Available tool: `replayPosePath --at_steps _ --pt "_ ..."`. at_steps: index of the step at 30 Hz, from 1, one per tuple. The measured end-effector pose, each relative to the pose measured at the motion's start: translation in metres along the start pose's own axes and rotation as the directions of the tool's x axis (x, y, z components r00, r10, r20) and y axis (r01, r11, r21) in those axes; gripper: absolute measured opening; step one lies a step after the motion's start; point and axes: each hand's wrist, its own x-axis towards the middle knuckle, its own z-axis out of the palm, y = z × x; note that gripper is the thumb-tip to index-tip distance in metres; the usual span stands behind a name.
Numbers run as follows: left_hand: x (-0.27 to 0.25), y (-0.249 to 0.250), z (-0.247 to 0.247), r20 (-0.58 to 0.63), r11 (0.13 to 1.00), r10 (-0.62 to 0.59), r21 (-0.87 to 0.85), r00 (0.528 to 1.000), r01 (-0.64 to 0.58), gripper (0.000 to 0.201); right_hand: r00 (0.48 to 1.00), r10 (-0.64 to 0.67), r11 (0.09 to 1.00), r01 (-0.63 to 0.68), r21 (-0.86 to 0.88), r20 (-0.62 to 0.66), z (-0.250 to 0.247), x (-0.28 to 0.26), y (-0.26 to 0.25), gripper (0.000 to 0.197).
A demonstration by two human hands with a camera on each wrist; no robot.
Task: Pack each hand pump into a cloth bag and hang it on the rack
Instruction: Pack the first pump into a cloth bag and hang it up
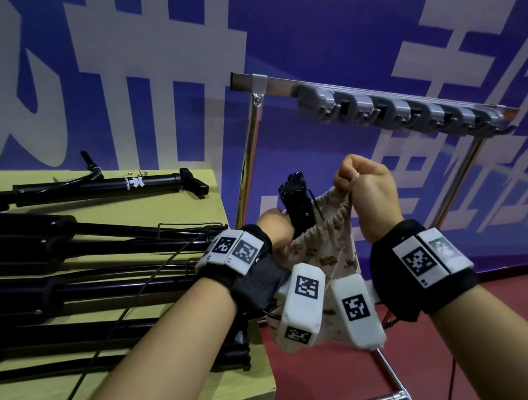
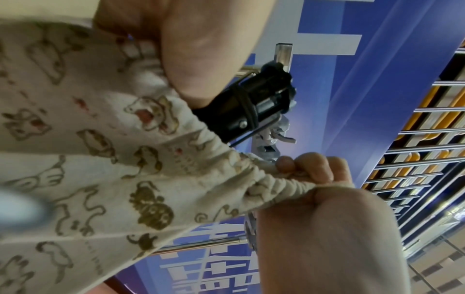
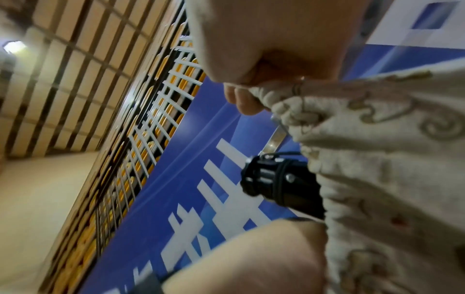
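Right hand: the right hand [image 1: 368,192] is raised in a fist, pinching the gathered drawstring rim of the cloth bag [image 1: 323,250].
Left hand: the left hand [image 1: 273,231] grips the bag's other side, fingers curled into the cloth.
Bag contents: one hand pump [image 1: 298,204], its black head poking out of the mouth.
Risk: pulled tight now, the cord may cinch around the protruding head, and the pump could slip out while being hung.
Rack: the rack [image 1: 396,111] hooks just behind hold nothing.
Table: more pumps [image 1: 91,185] lie on the table [image 1: 205,176].

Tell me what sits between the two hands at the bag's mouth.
In the head view, the black pump end sticks out of the cloth bag between left hand and right hand.
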Motion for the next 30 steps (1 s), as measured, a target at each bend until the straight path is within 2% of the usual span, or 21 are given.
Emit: replayPosePath --at_steps 2,4,6,9,11,14,16,18,21,23,24,26,30 --pt "-0.003 -0.001 0.001 -0.018 0.997 0.000 -0.079 1.000 -0.001 0.035 0.998 -0.031 0.993 0.026 -0.118 -0.046 0.000 0.005 0.002 0.037" --pt "-0.002 -0.003 0.002 -0.062 0.990 0.010 -0.142 0.998 -0.019 0.036 0.993 -0.029 0.986 0.010 -0.167 -0.112 -0.005 0.011 0.006 0.037" --pt "0.001 -0.004 0.003 -0.107 0.980 0.018 -0.193 0.994 -0.038 0.035 0.988 0.013 0.994 -0.029 -0.103 -0.152 -0.012 0.013 0.008 0.038" --pt "0.003 -0.002 0.004 -0.142 0.971 0.065 -0.219 0.988 -0.095 0.042 0.979 0.118 0.990 -0.103 0.099 -0.168 -0.020 0.011 0.009 0.039" --pt "0.002 0.000 0.004 -0.151 0.970 0.088 -0.210 0.985 -0.119 0.039 0.974 0.150 0.984 -0.131 0.118 -0.172 -0.023 0.011 0.010 0.037" --pt "0.000 0.000 0.002 -0.179 0.968 0.098 -0.210 0.979 -0.135 0.019 0.973 0.126 0.992 -0.127 0.007 -0.191 -0.028 0.013 0.013 0.033" --pt "0.001 -0.003 0.001 -0.226 0.969 0.104 -0.197 0.968 -0.150 0.029 0.977 0.095 0.987 -0.118 -0.110 -0.190 -0.030 0.014 0.013 0.028" --pt "0.002 -0.004 0.001 -0.275 0.962 0.125 -0.202 0.953 -0.184 0.026 0.988 0.067 0.944 -0.108 -0.313 -0.136 -0.030 0.014 0.013 0.021" --pt "0.002 -0.004 0.002 -0.323 0.933 0.116 -0.289 0.939 -0.215 0.014 0.999 0.038 0.747 -0.027 -0.664 0.002 -0.032 0.011 0.015 0.017" --pt "0.002 -0.004 0.000 -0.378 0.910 0.106 -0.336 0.920 -0.243 0.013 0.995 0.089 0.623 -0.018 -0.782 0.048 -0.033 0.009 0.017 0.017" --pt "0.003 -0.005 -0.001 -0.412 0.903 0.109 -0.339 0.904 -0.264 0.015 0.992 0.114 0.597 -0.029 -0.801 0.049 -0.033 0.008 0.018 0.018" --pt "0.004 -0.007 -0.001 -0.422 0.909 0.107 -0.326 0.900 -0.261 0.014 0.990 0.138 0.617 -0.076 -0.783 0.012 -0.036 0.008 0.020 0.021" --pt "0.008 -0.008 0.002 -0.245 0.921 0.045 -0.366 0.969 -0.136 0.022 0.983 0.152 0.730 -0.184 -0.659 -0.106 -0.041 0.007 0.024 0.021"
